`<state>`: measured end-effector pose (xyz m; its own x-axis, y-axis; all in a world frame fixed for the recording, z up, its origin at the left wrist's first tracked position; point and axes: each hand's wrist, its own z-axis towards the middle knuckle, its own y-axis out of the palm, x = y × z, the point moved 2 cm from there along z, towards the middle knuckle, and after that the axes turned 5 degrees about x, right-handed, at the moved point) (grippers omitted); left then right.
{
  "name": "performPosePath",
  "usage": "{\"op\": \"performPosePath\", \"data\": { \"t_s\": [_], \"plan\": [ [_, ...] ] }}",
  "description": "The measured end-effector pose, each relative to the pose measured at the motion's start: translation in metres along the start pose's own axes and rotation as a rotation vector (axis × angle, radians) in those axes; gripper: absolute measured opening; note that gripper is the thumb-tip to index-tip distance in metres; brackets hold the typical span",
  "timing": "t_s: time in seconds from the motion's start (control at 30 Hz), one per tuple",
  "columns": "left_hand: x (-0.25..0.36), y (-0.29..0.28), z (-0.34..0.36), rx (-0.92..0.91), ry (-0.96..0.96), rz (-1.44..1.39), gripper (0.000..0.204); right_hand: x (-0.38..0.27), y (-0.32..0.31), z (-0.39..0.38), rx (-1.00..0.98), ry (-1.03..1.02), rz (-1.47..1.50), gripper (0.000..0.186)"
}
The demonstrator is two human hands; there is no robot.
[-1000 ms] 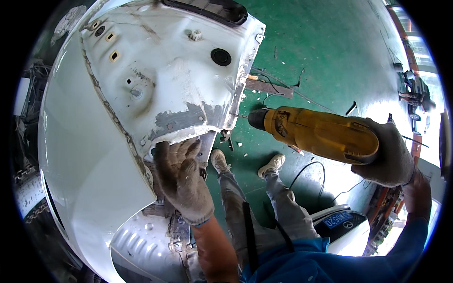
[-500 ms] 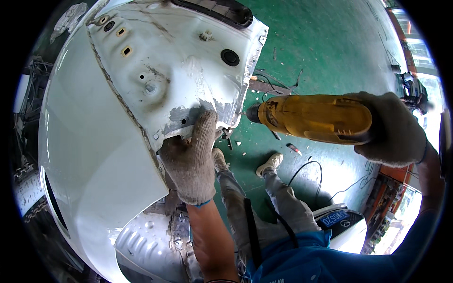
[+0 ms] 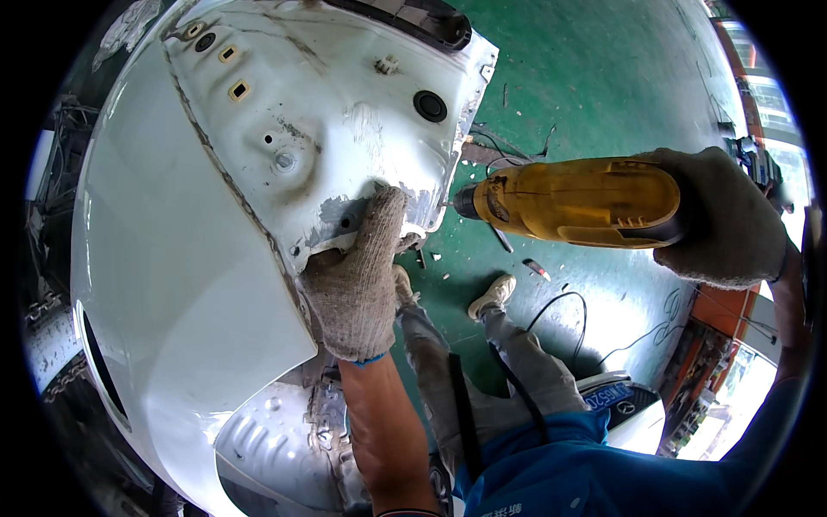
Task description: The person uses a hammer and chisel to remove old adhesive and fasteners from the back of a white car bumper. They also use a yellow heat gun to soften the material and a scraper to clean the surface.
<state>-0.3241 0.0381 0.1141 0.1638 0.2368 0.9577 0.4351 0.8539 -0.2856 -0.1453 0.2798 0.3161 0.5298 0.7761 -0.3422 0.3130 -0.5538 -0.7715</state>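
Yellow drill (image 3: 577,202) held in the gloved right hand (image 3: 724,215) above the green floor (image 3: 568,86), its tip just beside the edge of the white car panel (image 3: 366,164), whose lower edge the gloved left hand (image 3: 355,280) clasps, thumb on top, fingers partly hidden.

A hand could pass over the green floor (image 3: 594,77) beyond the drill (image 3: 568,202), right of the car body (image 3: 189,267) — nearer in, the drill spans most of the gap between left hand (image 3: 351,289) and right hand (image 3: 724,220).
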Motion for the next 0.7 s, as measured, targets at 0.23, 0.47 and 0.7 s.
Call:
{"op": "performPosePath", "data": {
  "t_s": [0.23, 0.47, 0.7],
  "plan": [
    [0.004, -0.007, 0.000, 0.024, -0.175, -0.014, 0.016, -0.015, 0.002, 0.018, -0.026, -0.043, -0.054, 0.056],
    [0.014, -0.003, 0.006, 0.041, -0.262, -0.251, 0.019, -0.039, 0.001, 0.019, -0.029, -0.047, -0.159, 0.050],
    [0.013, 0.004, 0.003, 0.065, -0.374, -0.478, 0.028, -0.059, 0.002, 0.018, -0.042, -0.035, -0.259, 0.045]
  ]
}}
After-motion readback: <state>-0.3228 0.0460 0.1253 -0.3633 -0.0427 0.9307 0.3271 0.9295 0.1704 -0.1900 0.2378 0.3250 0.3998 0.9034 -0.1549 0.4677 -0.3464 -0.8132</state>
